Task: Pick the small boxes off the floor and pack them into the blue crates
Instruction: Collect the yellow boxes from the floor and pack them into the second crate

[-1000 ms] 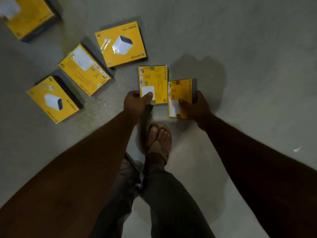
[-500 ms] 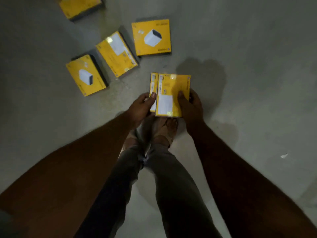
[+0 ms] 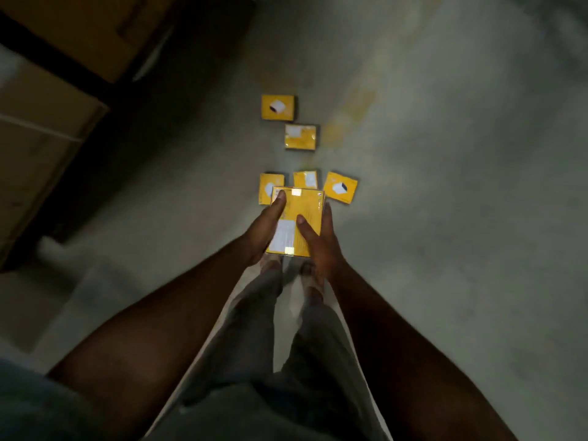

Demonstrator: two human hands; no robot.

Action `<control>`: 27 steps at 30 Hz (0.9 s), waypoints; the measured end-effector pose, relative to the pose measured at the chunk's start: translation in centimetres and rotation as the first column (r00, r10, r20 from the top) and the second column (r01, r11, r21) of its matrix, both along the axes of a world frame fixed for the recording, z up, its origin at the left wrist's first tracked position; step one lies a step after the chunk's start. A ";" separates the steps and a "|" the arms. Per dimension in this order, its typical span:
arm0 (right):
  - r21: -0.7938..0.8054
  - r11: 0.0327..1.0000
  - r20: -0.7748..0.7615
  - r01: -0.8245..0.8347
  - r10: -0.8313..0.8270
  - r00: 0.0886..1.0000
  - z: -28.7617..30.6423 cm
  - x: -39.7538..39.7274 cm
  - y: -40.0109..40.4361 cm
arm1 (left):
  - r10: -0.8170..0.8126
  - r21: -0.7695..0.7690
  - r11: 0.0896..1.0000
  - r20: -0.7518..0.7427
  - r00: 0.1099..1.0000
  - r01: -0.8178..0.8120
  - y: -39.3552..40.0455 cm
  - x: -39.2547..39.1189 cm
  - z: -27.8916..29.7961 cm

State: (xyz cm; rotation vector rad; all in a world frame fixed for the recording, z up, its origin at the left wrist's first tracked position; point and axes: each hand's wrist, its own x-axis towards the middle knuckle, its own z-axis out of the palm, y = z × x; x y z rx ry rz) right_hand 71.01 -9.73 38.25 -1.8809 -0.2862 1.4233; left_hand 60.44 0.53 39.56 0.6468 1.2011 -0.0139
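- My left hand [image 3: 265,229] and right hand [image 3: 319,241] hold a yellow box [image 3: 302,205], fingers wrapped round its sides
- Five more yellow boxes [image 3: 300,136] lie on the floor [image 3: 445,218]

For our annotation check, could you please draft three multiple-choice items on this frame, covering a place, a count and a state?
1. Where is the nearest floor box showing a white cube picture?
A. right of the held box
B. behind the feet
C. on the cartons

2. How many yellow boxes lie on the floor?
A. two
B. five
C. nine

3. What are the hands doing?
A. hanging idle
B. both holding a box
C. pointing

Answers: 1 A, the pictured box lies right of the held box. 2 B, five lie ahead. 3 B, left hand and right hand grip it.
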 end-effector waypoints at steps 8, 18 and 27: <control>0.177 0.891 0.109 -0.419 0.405 0.908 12.6 -7.9 2.7 | 0.486 0.276 0.837 0.027 0.874 -0.473 -5.2 -11.8 13.6; 0.206 0.366 0.158 -0.907 0.903 0.400 20.7 -26.0 -0.9 | 0.868 0.279 0.437 0.117 0.482 -0.855 -18.6 -30.1 19.0; 0.204 -0.043 0.152 -0.978 0.988 -0.011 22.0 -50.2 -6.8 | 0.967 0.374 0.013 0.230 0.106 -0.927 -28.9 -50.3 20.4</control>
